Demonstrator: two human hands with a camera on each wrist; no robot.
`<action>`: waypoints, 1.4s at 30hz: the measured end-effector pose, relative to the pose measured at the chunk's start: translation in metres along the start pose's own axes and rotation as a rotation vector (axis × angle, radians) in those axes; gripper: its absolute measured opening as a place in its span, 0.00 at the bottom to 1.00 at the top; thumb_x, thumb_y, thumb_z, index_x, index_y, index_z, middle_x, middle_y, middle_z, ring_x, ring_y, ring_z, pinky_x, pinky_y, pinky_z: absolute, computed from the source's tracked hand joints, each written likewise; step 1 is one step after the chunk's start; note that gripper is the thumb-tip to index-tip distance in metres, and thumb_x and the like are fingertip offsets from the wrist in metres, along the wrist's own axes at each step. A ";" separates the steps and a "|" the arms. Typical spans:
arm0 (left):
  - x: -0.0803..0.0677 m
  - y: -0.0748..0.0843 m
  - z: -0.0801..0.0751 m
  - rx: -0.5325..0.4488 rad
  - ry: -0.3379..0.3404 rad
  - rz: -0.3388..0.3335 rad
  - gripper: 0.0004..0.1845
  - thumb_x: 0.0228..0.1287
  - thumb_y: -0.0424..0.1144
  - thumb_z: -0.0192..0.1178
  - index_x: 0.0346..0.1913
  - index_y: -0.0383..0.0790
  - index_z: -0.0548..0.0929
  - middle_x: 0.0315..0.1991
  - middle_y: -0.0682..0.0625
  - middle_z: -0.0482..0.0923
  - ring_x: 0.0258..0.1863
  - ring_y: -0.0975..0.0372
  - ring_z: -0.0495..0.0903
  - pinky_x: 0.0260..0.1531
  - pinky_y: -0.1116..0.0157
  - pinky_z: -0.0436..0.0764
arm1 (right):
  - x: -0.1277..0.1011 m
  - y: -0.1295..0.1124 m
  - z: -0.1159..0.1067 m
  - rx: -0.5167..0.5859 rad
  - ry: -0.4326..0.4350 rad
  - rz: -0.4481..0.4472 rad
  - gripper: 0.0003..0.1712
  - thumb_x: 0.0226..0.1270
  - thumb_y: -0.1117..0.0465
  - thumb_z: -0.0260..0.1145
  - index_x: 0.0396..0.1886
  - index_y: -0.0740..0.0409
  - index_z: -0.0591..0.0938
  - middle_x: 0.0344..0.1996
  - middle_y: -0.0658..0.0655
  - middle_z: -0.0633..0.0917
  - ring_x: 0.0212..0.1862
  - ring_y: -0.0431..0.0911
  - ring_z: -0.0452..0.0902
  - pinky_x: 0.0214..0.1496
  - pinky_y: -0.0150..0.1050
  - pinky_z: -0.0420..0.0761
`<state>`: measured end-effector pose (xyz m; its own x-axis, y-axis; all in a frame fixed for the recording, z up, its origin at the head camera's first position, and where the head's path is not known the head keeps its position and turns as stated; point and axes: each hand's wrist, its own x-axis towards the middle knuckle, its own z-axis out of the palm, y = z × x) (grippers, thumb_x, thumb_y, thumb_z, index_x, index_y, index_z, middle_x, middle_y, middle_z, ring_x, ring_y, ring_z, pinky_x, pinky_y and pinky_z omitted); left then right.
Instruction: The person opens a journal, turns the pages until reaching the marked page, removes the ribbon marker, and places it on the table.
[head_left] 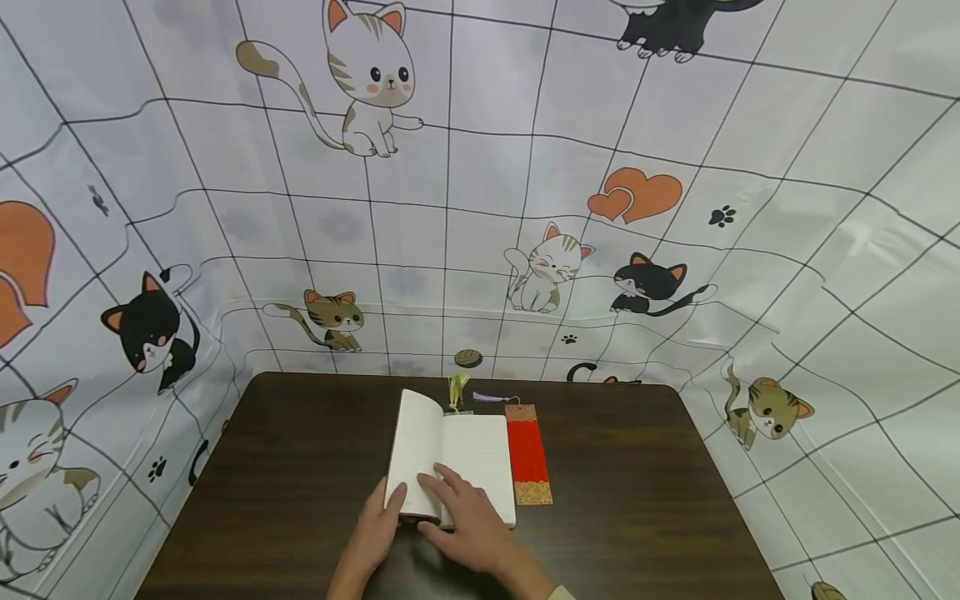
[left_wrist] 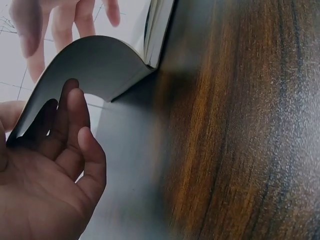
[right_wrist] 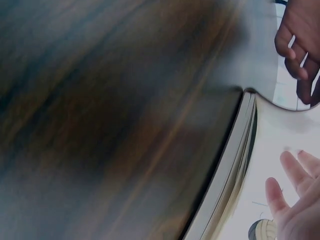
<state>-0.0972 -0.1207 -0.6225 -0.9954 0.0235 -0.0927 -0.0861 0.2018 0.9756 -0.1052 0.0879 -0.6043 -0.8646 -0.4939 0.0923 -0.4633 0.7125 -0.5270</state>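
Note:
An open notebook (head_left: 477, 454) with lined pages lies on the dark table, its left side raised and bowed. My left hand (head_left: 375, 527) grips that raised side at its lower left edge, thumb on the page and fingers beneath the dark cover (left_wrist: 95, 62). Over the lower middle of the notebook, near the fold, is my right hand (head_left: 468, 517), its fingers spread and relaxed. In the right wrist view the right hand (right_wrist: 297, 200) is beside the white page, with the page block (right_wrist: 225, 185) edge-on. A yellow-green tassel (head_left: 457, 392) sticks out past the notebook's top edge.
Right of the notebook lies a red bookmark (head_left: 527, 450) with gold ends and a purple tassel (head_left: 491, 398). The dark wood table (head_left: 622, 483) is bordered by a white grid-lined sheet (head_left: 487, 158) printed with cats and hearts.

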 end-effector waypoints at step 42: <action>-0.003 0.012 -0.004 0.075 0.010 -0.081 0.27 0.90 0.46 0.45 0.78 0.30 0.68 0.70 0.35 0.78 0.67 0.50 0.77 0.63 0.49 0.77 | -0.004 0.047 -0.020 -0.231 -0.167 0.053 0.34 0.66 0.40 0.77 0.70 0.36 0.81 0.77 0.51 0.77 0.74 0.53 0.75 0.70 0.62 0.78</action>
<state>-0.0953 -0.1222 -0.6092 -0.9856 -0.0053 -0.1687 -0.1637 0.2752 0.9474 -0.1273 0.1332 -0.6127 -0.8536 -0.5146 -0.0807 -0.4670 0.8246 -0.3193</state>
